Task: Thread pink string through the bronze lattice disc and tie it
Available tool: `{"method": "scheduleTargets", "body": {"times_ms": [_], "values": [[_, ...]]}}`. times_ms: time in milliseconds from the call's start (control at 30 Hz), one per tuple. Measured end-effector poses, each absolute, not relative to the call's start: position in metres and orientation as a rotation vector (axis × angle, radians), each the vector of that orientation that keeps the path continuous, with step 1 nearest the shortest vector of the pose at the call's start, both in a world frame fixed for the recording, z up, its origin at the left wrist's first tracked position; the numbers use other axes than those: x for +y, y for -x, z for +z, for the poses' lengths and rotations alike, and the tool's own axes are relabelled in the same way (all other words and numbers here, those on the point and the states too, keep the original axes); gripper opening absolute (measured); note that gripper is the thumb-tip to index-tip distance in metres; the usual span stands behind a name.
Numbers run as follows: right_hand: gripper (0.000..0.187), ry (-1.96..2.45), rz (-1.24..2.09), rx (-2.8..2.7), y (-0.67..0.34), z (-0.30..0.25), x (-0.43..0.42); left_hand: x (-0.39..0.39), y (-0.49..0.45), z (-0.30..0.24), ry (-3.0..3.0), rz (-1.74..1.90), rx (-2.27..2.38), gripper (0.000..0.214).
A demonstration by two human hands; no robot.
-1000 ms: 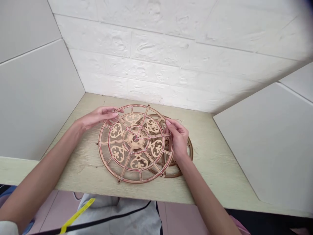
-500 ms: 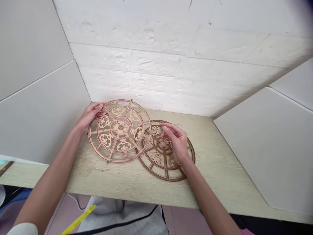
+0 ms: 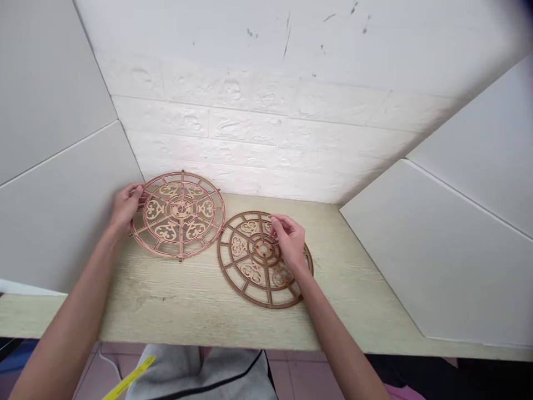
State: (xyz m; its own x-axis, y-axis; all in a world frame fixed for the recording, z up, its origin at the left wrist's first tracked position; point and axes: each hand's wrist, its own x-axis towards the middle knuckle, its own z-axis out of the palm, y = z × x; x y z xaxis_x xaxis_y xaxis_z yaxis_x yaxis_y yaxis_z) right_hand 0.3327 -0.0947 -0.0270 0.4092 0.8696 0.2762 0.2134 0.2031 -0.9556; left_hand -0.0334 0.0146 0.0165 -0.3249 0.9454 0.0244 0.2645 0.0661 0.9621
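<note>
My left hand (image 3: pixel 126 208) grips the left edge of a round openwork disc (image 3: pixel 166 231) with copper-pink outlines, spokes and heart-shaped scrollwork. The disc is close to the wall, and small tabs stick out of its rim. A second, browner openwork disc (image 3: pixel 252 272) of similar pattern lies flat on the table to the right. Above its right half is my right hand (image 3: pixel 292 244), with thumb and fingers pinched together. Whether anything thin is in that pinch I cannot make out. My right hand and wrist hide part of the brown disc.
The pale wooden table (image 3: pixel 183 311) backs onto a white brick-patterned wall (image 3: pixel 245 128). Grey-white panels stand at the left (image 3: pixel 62 211) and right (image 3: pixel 449 250). Below the front edge are my grey-clad lap (image 3: pixel 216 372) and a yellow strip (image 3: pixel 129 379).
My left hand has carried the copper-pink disc left, so it no longer overlaps the brown one. My right hand stays pinched above the brown disc. The camera view has shifted slightly.
</note>
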Motion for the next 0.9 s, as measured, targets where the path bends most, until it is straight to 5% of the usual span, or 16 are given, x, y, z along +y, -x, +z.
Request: {"method": "scheduleTargets", "body": {"times_ms": [567, 900], "values": [[0.038, 1.489, 0.386, -1.338, -0.332, -0.031, -0.097, -0.005, 0.033, 0.027, -1.914, 0.274, 2.338, 0.06], [0.037, 1.535, 0.359, -1.451, -0.332, -0.034, -0.096, -0.003, 0.017, 0.01, -2.114, 0.337, 2.3, 0.054]]}}
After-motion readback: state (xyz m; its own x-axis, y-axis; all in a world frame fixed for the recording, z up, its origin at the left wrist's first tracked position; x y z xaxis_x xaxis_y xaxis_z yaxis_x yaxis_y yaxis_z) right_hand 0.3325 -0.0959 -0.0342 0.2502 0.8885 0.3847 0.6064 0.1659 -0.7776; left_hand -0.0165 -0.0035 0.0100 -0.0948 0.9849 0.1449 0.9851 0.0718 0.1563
